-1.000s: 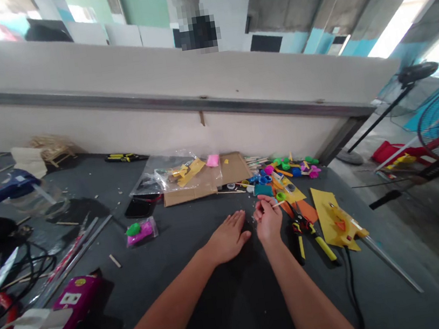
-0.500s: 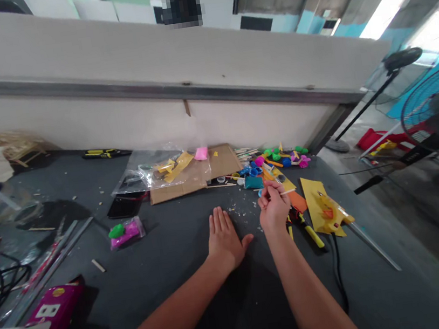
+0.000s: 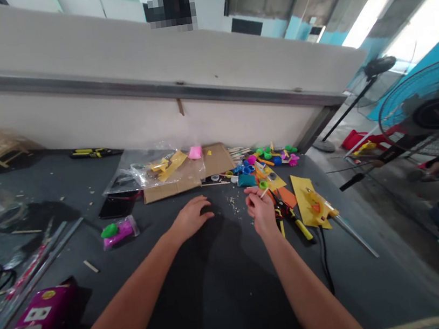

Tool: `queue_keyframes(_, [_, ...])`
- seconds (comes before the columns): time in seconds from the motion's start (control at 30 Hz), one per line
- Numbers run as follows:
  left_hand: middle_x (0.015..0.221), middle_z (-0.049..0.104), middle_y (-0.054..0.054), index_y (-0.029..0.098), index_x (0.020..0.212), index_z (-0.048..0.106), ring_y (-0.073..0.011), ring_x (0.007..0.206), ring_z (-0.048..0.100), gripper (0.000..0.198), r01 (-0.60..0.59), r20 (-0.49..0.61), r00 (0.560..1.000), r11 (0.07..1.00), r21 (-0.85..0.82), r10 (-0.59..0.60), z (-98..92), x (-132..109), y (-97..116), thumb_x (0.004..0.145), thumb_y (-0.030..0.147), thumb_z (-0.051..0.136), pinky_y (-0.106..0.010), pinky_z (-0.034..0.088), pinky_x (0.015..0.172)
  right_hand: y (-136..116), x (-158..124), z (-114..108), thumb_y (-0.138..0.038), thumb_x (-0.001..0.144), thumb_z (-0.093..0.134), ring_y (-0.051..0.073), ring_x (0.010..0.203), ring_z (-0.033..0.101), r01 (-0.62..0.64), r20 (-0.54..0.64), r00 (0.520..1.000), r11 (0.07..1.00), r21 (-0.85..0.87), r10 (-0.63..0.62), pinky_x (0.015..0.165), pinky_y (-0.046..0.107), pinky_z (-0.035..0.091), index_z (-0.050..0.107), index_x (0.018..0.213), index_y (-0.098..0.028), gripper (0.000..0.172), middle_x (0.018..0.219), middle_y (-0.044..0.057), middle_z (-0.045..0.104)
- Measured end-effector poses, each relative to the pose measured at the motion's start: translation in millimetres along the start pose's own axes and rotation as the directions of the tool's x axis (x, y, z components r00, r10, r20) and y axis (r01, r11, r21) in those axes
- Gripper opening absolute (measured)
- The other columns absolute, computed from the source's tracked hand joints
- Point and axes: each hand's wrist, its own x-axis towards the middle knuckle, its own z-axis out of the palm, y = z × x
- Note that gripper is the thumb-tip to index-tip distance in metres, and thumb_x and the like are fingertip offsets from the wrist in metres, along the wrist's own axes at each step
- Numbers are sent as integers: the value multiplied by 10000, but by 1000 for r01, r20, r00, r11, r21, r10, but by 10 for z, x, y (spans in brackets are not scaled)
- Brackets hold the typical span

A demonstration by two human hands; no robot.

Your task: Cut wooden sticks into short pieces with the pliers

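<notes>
Wooden stick [image 3: 263, 193] pinched, plastic parts lying loose

My right hand [image 3: 261, 210] gripped it between thumb and fingertips at lower centre, just beside a lime-green plastic ring [image 3: 263, 184]. My left hand [image 3: 191, 218] lay open, fingers loosely curved, on the dark work mat [image 3: 232, 315]. Pale crumbs [image 3: 232, 202] lay between them; coloured plastic parts [image 3: 268, 160] sat heaped, unjoined, upper centre.
</notes>
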Motion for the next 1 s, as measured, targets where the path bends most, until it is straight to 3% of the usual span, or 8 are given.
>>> queue_keyframes(0.1, [1200, 546, -92, 177, 1080, 586, -232, 1157, 452, 457, -44, -34, 998, 998, 43, 45, 35, 28, 28, 708, 440, 619, -378, 348, 995, 116, -100, 49, -265, 742, 504, 109, 475, 446, 6, 64, 998, 980, -200, 7, 471, 227, 349, 496, 910, -170, 194, 596, -42, 491])
queue_keyframes(0.17, [1123, 566, -86, 186, 1046, 599, -231, 1077, 488, 425, -31, -83, 996, 997, 77, 37, 74, 110, 65, 702, 433, 631, -383, 372, 952, 130, -191, 48, -234, 758, 516, 149, 630, 537, 96, 149, 988, 929, -357, -45, 589, 257, 398, 508, 902, -170, 158, 742, 23, 565])
queue_keyframes(0.3, [959, 590, -68, 199, 917, 629, -216, 957, 511, 228, 5, -141, 990, 992, 124, 13, 105, 282, 62, 778, 367, 561, -374, 388, 883, 52, -351, 16, -167, 870, 366, 195, 813, 594, 382, 442, 897, 547, -745, -24, 683, 275, 403, 490, 1049, -179, 218, 975, 111, 597])
queue_keyframes(0.47, [887, 604, -56, 193, 868, 628, -194, 884, 521, 167, 4, -202, 979, 996, 89, 14, 109, 322, 9, 825, 214, 469, -353, 388, 855, -26, -408, 131, -227, 917, 298, 216, 705, 629, 485, 516, 854, 250, -838, 72, 613, 275, 409, 456, 1083, -176, 235, 766, 92, 646])
queue_keyframes(0.57, [890, 615, -51, 193, 869, 634, -188, 878, 527, 189, -10, -213, 977, 999, 34, 17, 117, 299, -15, 817, 166, 455, -342, 397, 837, -53, -355, 251, -193, 896, 311, 222, 725, 637, 507, 521, 847, 133, -852, 107, 625, 283, 425, 445, 1098, -183, 242, 784, 90, 652])
queue_keyframes(0.7, [890, 623, -46, 194, 874, 642, -184, 875, 532, 199, -16, -236, 972, 1000, -3, 15, 133, 291, -43, 807, 146, 460, -337, 403, 829, -82, -321, 334, -131, 863, 311, 221, 754, 642, 452, 458, 876, 76, -889, 150, 639, 291, 438, 404, 1149, -172, 304, 830, 102, 654])
queue_keyframes(0.87, [876, 629, -44, 196, 848, 650, -182, 862, 540, 211, -24, -240, 971, 999, -42, 13, 140, 298, -57, 804, 133, 454, -336, 409, 819, -59, -447, 325, -138, 865, 315, 206, 729, 642, 497, 507, 845, 103, -862, 168, 635, 281, 431, 390, 1152, -191, 301, 806, 90, 654])
queue_keyframes(1.0, [881, 633, -39, 193, 854, 650, -181, 859, 541, 221, -32, -250, 968, 999, -43, 20, 142, 295, -58, 802, 120, 448, -337, 408, 824, -56, -457, 334, -127, 846, 331, 219, 739, 644, 406, 419, 889, 104, -908, 185, 629, 289, 431, 387, 1151, -175, 314, 800, 93, 656])
